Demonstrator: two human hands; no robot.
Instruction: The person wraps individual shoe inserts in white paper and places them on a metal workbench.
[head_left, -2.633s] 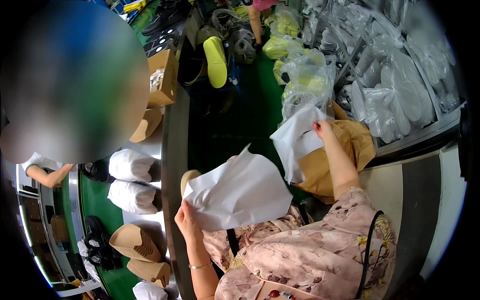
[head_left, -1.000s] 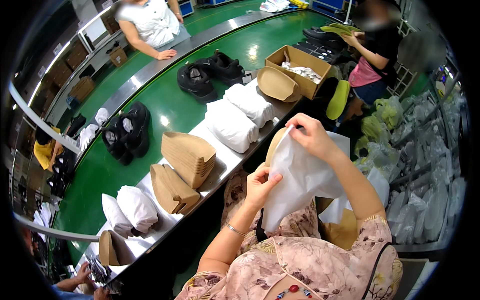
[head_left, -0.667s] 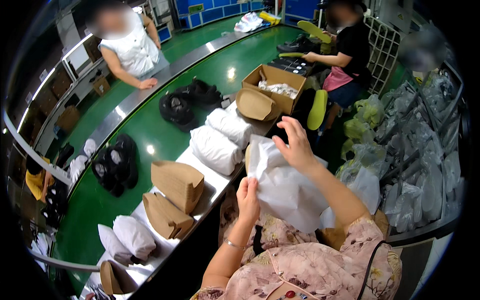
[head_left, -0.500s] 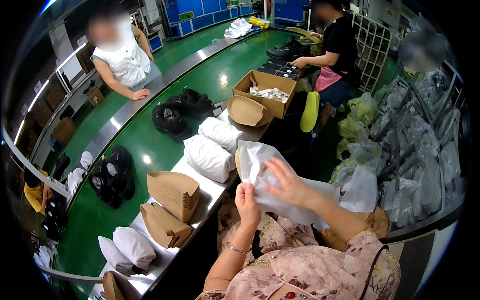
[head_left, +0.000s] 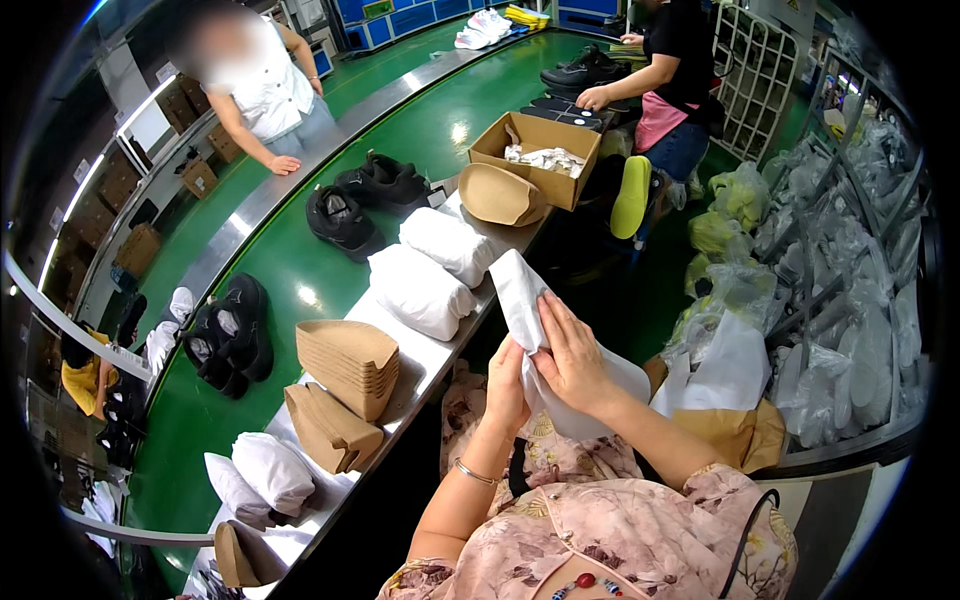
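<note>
In front of my chest, both hands work a sheet of white wrapping paper [head_left: 518,290], folded into a narrow shape at its upper end and hanging loose below. My left hand [head_left: 508,388] grips its left edge with curled fingers. My right hand [head_left: 575,362] presses along the folded paper, fingers together and thumb underneath. Whatever is inside the paper is hidden now. Beside my hands, on the pale ledge, lie two plump white paper-wrapped bundles [head_left: 420,293]. Closer to me stand a stack of brown cardboard inserts [head_left: 345,360] and a separate folded insert [head_left: 328,430].
Black shoes [head_left: 228,335] rest on the green conveyor belt [head_left: 300,290]. An open carton [head_left: 530,160] holds crumpled paper. Two people stand across and farther along the belt. At right, a rack holds plastic-bagged items [head_left: 840,330], and white sheets [head_left: 715,365] lie on brown paper.
My right hand has come down from above the paper onto it. The spread sheet is now folded narrower, and the brown edge seen in it is covered. The view has shifted slightly.
</note>
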